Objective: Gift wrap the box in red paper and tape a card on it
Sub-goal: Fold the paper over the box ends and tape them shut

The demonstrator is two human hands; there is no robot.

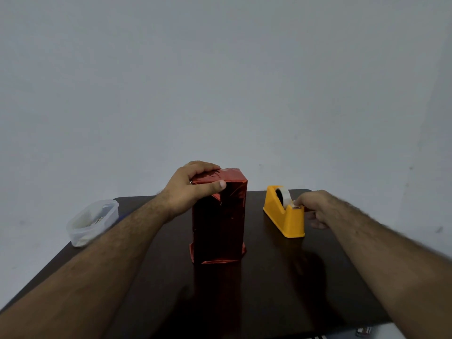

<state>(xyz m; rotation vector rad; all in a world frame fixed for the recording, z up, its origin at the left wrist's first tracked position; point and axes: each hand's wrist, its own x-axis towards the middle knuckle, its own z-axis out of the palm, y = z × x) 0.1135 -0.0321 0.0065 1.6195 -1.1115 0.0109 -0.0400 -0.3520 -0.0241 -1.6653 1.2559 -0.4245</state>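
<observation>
One wrapped box (219, 221), one tape dispenser (285, 215), one plastic container (91, 222), two hands (188, 189).

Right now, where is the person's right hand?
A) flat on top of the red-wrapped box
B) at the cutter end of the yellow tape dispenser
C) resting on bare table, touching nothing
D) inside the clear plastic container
B: the right hand has its fingertips at the cutter end of the yellow tape dispenser, while the left hand holds the top of the red-wrapped box.

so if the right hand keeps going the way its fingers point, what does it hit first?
The right hand points left, fingertips already at the cutter end of the yellow tape dispenser. It would likely meet the dispenser first, with the red-wrapped box beyond; depth is uncertain.
</observation>
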